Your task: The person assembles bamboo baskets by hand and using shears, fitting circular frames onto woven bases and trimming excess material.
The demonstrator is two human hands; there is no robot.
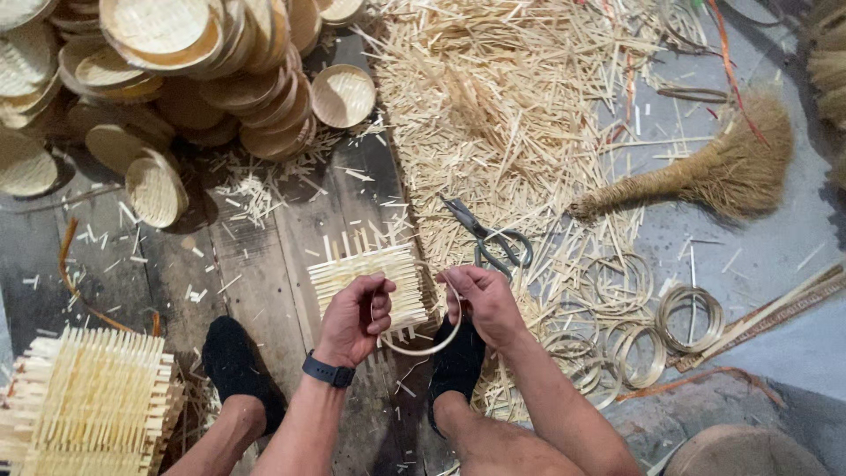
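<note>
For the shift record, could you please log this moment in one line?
left hand: holds bamboo ring | right hand: same ring | woven mat: under hands | scissors: beyond

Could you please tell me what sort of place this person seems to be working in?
It looks like a small basket-weaving workshop on a floor. Finished woven baskets are piled up, cut bamboo strips cover the ground beside scissors, and the left hand and right hand hold a bamboo ring against a woven mat.
</note>
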